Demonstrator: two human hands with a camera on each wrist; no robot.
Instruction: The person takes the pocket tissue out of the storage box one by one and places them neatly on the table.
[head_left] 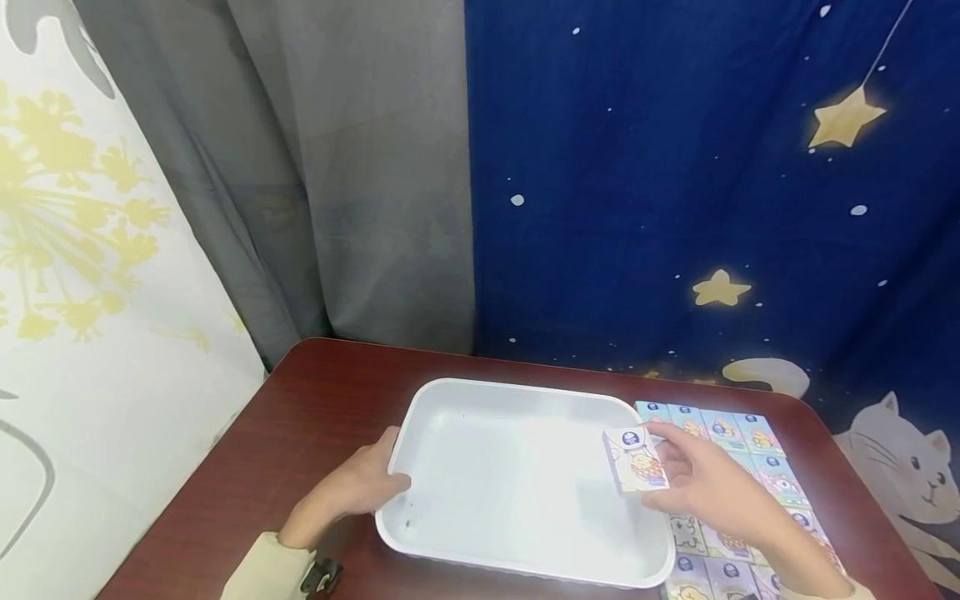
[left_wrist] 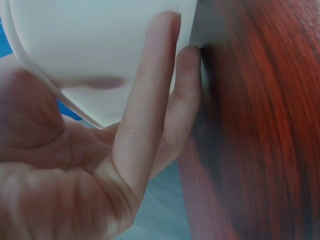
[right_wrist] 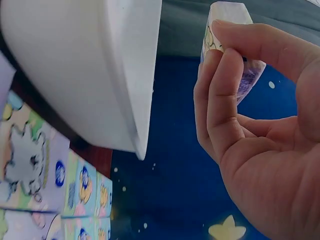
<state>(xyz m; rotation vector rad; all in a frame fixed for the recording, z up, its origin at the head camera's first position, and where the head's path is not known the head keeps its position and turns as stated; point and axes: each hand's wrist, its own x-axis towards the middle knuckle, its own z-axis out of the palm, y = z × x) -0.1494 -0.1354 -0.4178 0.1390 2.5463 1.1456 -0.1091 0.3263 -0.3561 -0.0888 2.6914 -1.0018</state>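
A white plastic tray [head_left: 517, 483] sits on the table. My left hand [head_left: 369, 477] grips its left rim, the thumb lying over the edge. In the left wrist view, fingers [left_wrist: 145, 95] of that hand lie along the tray's outer wall [left_wrist: 90, 45]. Above the tray's right side, my right hand [head_left: 697, 479] holds a small patterned box [head_left: 636, 461] between thumb and fingers. From the right wrist, the same box [right_wrist: 231, 12] appears tilted in the fingertips, partly hidden by them. The tray's inside shows only tiny dark specks near its left front corner.
Rows of similar small pastel boxes [head_left: 780, 479] lie to the right of the tray, partly covered by my right forearm. The dark red wooden table [head_left: 322, 400] has rounded far corners. Grey [head_left: 390, 183] and blue starry curtains [head_left: 600, 208] hang behind it.
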